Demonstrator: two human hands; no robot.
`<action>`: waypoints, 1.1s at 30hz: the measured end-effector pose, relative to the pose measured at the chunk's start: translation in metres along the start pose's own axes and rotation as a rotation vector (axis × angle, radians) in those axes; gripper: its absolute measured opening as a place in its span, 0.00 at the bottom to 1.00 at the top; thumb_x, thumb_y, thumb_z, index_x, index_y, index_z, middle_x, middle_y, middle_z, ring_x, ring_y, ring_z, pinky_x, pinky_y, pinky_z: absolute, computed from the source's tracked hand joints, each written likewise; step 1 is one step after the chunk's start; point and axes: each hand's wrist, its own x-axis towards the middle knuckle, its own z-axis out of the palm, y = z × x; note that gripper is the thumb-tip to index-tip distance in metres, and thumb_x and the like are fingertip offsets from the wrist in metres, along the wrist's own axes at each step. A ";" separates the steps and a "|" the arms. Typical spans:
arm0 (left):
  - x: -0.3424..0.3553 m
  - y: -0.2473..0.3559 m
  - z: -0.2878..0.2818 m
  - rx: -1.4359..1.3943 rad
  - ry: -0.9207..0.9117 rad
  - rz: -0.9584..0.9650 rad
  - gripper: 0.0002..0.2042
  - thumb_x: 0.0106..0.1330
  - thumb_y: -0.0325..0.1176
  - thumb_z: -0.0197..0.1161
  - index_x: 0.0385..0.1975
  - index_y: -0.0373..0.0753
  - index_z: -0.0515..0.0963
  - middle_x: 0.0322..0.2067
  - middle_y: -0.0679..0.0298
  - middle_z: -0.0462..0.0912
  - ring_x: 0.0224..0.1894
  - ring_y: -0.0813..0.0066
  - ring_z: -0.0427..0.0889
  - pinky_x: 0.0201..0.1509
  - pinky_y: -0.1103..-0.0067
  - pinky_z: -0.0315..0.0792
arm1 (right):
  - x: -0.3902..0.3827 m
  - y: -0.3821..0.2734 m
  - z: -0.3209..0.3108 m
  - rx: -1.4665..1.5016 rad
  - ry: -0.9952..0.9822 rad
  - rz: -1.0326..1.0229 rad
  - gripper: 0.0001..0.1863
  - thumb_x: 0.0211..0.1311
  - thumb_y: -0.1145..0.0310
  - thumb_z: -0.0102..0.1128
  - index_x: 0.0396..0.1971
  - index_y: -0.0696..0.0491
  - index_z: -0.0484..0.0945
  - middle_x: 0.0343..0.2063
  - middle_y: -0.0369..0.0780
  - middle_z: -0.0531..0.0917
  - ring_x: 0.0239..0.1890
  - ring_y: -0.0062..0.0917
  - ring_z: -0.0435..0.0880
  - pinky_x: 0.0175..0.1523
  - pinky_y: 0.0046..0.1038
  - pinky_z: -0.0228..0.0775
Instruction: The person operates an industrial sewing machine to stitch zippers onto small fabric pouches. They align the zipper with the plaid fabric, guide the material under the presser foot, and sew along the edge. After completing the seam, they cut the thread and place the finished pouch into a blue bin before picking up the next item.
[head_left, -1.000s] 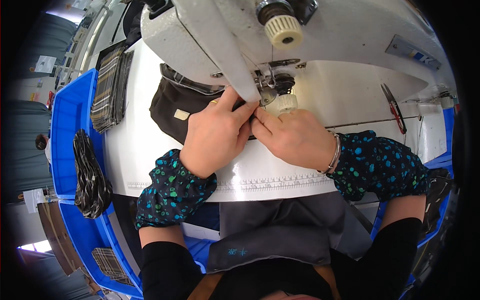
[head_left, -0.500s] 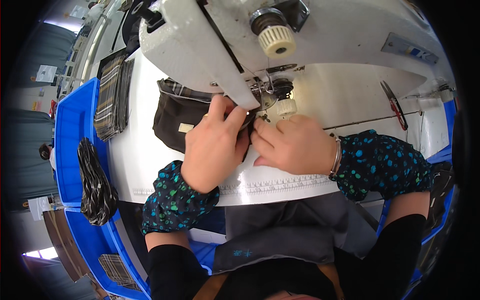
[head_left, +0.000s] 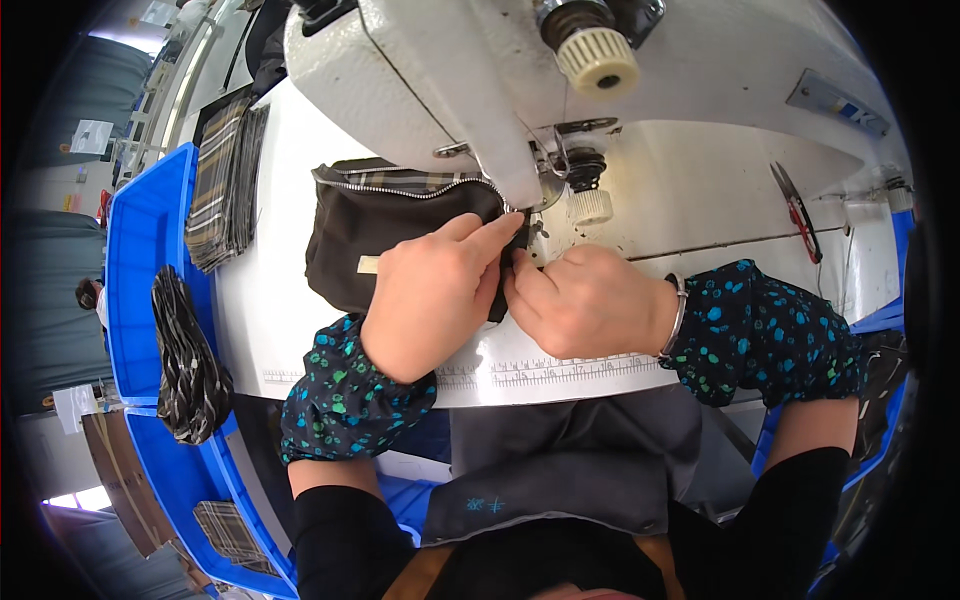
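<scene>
Pinching edge of dark pouch point(head_left: 350, 225) in curled right hand point(head_left: 590, 305), pressing with half-open left hand point(head_left: 430, 295), can't tell if gripping.

Your left head fisheye looks down from near above your left hand point(head_left: 432, 295) and right hand point(head_left: 597, 303), mid-frame.
</scene>
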 end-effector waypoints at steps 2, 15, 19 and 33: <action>0.000 0.001 0.004 0.013 -0.014 0.011 0.18 0.64 0.28 0.65 0.54 0.42 0.84 0.31 0.61 0.81 0.28 0.56 0.85 0.31 0.65 0.79 | 0.001 0.001 -0.006 0.055 -0.040 -0.022 0.08 0.47 0.66 0.64 0.20 0.55 0.82 0.21 0.41 0.79 0.18 0.24 0.76 0.21 0.25 0.65; 0.009 -0.002 0.021 -0.062 0.014 0.027 0.12 0.63 0.27 0.67 0.47 0.37 0.83 0.36 0.56 0.82 0.31 0.51 0.85 0.33 0.65 0.79 | -0.007 0.019 -0.008 0.196 -0.071 0.052 0.07 0.46 0.68 0.66 0.20 0.56 0.80 0.18 0.39 0.74 0.16 0.26 0.78 0.18 0.31 0.69; 0.006 -0.003 0.003 -0.224 -0.014 0.036 0.16 0.58 0.22 0.70 0.47 0.35 0.85 0.35 0.60 0.81 0.30 0.58 0.83 0.34 0.70 0.79 | -0.006 0.017 -0.012 0.196 -0.083 0.085 0.08 0.48 0.68 0.66 0.21 0.57 0.81 0.18 0.39 0.75 0.16 0.26 0.78 0.18 0.29 0.68; -0.003 0.006 0.016 0.098 0.090 0.160 0.28 0.46 0.19 0.69 0.52 0.39 0.84 0.36 0.61 0.77 0.37 0.59 0.79 0.39 0.69 0.77 | -0.004 -0.006 -0.013 0.034 -0.077 0.040 0.13 0.42 0.67 0.63 0.21 0.65 0.82 0.25 0.55 0.83 0.19 0.28 0.82 0.21 0.28 0.74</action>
